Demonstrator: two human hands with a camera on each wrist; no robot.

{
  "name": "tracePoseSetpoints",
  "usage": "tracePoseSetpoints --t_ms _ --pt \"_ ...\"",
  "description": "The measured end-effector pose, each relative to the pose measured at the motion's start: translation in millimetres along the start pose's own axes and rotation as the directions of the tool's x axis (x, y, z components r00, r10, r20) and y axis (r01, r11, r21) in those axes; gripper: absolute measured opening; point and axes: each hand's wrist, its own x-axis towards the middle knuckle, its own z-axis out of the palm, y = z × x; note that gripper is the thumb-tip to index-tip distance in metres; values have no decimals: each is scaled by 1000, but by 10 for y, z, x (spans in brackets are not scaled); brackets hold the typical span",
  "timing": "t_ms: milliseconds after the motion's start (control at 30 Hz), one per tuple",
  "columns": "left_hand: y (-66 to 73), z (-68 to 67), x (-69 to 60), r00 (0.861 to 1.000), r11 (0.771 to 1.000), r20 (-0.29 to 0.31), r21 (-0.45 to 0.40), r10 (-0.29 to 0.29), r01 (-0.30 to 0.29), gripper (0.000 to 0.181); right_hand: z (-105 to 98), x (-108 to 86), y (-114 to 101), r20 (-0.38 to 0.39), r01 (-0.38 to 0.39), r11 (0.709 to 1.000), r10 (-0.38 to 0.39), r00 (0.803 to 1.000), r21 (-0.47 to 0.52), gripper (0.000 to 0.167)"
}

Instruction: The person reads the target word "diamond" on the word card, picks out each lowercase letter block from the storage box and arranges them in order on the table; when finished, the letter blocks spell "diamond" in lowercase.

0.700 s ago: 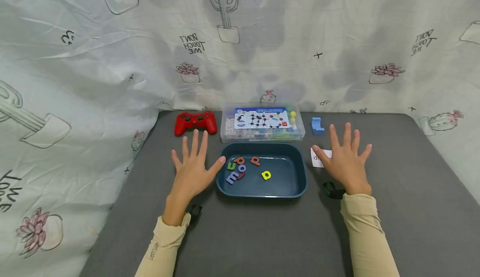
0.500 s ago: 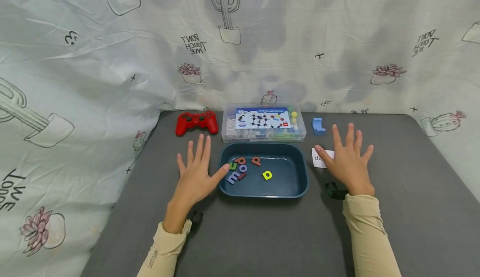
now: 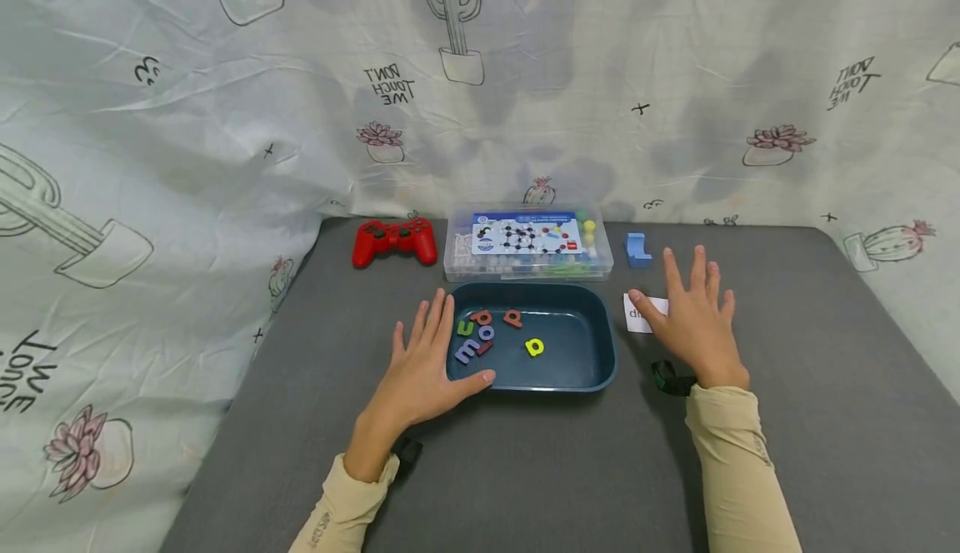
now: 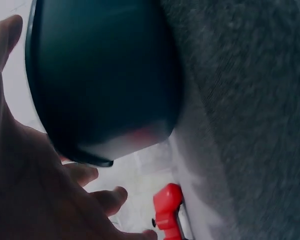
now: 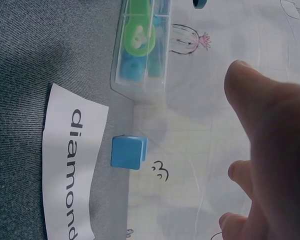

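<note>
Gleaming dark-blue round-cornered tray (image 3: 572, 363)

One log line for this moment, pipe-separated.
left hand: outstretched at tray | right hand: spread near "diamond" card | letters: inside tray

The left arm (image 3: 337, 499) slants in over the bench (image 3: 540, 470) from its near side, and the right arm (image 3: 746, 486) leans a little left. Both have tan sleeves (image 3: 723, 428). The left hand (image 3: 416, 378) has its back up. The left fingers (image 3: 444, 328) are straight and point to the far edge, with the left thumb (image 3: 472, 384) sticking out toward the right edge. The right hand (image 3: 696, 328) is closer to the far edge, back up too. The right fingers (image 3: 697, 274) are straight and spread wide, and the right thumb (image 3: 647, 306) points toward the far left corner.
</note>
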Motion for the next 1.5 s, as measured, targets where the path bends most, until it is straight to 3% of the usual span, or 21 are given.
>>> tracePoseSetpoints --t_ms 333,500,667,867,1033,1167,1500 --pt "-95 27 68 999 998 17 -36 48 -47 135 30 3 14 13 -4 999 4 1000 49 97" --pt "-139 -1 101 997 994 56 -100 51 -45 138 -20 18 62 22 55 985 -60 998 165 92" --pt "-147 13 133 996 983 85 -182 25 -9 139 -148 12 75 1 117 928 -125 992 353 85" --pt "-120 29 158 997 977 70 -212 14 1 140 -248 28 -56 -77 180 853 -164 984 489 79" --pt "-115 61 159 996 971 84 -241 19 2 140 -246 49 -235 -63 170 773 -166 984 611 76" --pt "-129 71 156 996 966 87 -259 33 -10 138 -197 94 -395 -53 201 715 -224 973 669 75" --pt "-144 74 150 996 959 77 -282 55 -31 136 -23 249 -810 0 272 654 -384 923 706 76"
